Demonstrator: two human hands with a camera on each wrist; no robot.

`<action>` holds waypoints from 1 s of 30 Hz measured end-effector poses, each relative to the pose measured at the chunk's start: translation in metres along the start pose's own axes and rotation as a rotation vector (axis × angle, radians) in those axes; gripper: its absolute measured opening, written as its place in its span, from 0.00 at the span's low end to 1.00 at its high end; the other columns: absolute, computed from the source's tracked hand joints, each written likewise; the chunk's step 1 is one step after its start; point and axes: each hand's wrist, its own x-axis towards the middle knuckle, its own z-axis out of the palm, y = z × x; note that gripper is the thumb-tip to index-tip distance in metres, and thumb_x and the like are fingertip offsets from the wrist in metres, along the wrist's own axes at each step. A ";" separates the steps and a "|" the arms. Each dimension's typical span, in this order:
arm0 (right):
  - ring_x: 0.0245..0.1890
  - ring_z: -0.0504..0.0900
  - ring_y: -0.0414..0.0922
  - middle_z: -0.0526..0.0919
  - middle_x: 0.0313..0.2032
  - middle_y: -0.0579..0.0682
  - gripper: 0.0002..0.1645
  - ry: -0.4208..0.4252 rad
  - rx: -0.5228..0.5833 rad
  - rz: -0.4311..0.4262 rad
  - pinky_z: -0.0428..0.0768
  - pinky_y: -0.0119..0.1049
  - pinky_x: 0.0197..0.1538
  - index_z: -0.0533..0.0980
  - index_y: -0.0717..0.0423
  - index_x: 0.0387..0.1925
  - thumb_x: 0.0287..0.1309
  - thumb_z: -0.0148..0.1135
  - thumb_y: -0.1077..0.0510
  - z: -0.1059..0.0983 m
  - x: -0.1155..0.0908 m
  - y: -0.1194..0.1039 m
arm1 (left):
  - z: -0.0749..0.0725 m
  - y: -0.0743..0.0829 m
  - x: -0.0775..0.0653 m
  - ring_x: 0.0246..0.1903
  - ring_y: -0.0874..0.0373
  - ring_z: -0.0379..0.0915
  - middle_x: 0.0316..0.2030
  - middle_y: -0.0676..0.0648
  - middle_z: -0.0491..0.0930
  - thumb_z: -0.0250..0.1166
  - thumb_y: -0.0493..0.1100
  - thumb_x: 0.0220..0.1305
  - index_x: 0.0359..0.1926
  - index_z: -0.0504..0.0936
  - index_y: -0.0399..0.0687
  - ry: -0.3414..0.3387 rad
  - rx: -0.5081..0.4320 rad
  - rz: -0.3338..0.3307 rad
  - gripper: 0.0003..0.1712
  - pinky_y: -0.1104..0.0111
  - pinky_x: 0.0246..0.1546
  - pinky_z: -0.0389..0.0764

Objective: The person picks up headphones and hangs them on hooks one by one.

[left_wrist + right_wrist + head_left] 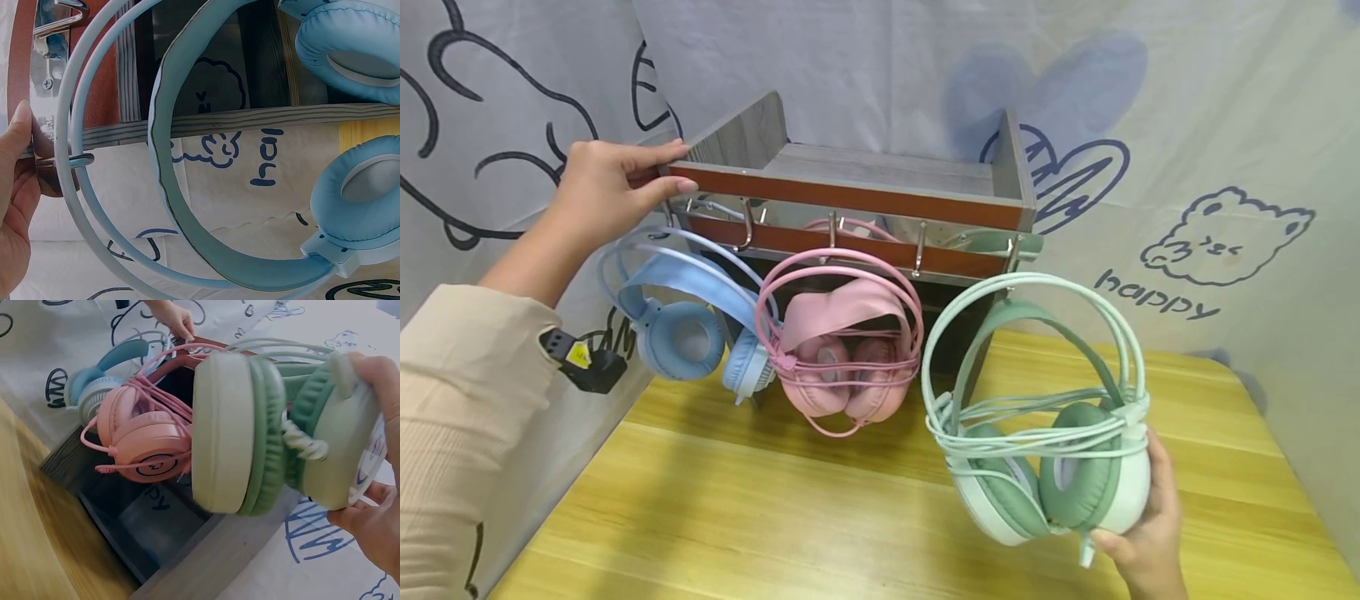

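Observation:
My left hand [598, 187] pinches the left front corner of a grey wooden rack [850, 185], thumb on its red-brown front strip. My right hand [1153, 533] grips the right ear cup of green headphones [1082, 483], whose cable is wound around them. Their headband is up by the rightmost hook [1013, 250]; I cannot tell whether it rests on it. Blue headphones [681, 340] hang at the left, their band over a hook [81, 160] in the left wrist view. Pink headphones [880, 379], also cable-wrapped, hang in the middle.
The rack stands at the back of a yellow wood-grain table [820, 517]. More metal hooks [921, 250] line its front. A black plug with a cable [597, 371] hangs at the left. Behind is a white cloth [1240, 125] with drawings.

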 end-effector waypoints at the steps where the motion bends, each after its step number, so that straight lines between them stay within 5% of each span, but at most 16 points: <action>1: 0.57 0.71 0.47 0.67 0.61 0.60 0.58 -0.024 -0.026 0.008 0.73 0.30 0.57 0.52 0.73 0.65 0.29 0.72 0.75 -0.001 0.000 0.000 | 0.000 -0.001 0.000 0.20 0.85 0.61 0.54 0.38 0.75 0.64 0.46 0.59 0.57 0.76 0.47 0.000 0.002 -0.003 0.24 0.89 0.21 0.61; 12: 0.61 0.68 0.43 0.65 0.64 0.56 0.68 -0.207 -0.174 0.089 0.69 0.29 0.60 0.46 0.78 0.66 0.14 0.66 0.86 -0.009 0.007 0.008 | 0.001 -0.002 -0.001 0.20 0.85 0.61 0.54 0.37 0.75 0.63 0.46 0.60 0.57 0.76 0.47 0.007 -0.002 0.005 0.23 0.89 0.21 0.62; 30: 0.58 0.69 0.34 0.66 0.61 0.42 0.68 -0.332 -0.422 0.299 0.68 0.21 0.58 0.45 0.69 0.68 0.19 0.66 0.85 -0.033 0.027 0.017 | 0.001 0.000 0.000 0.23 0.88 0.62 0.55 0.38 0.74 0.63 0.47 0.60 0.57 0.75 0.48 -0.011 -0.008 -0.014 0.24 0.91 0.24 0.63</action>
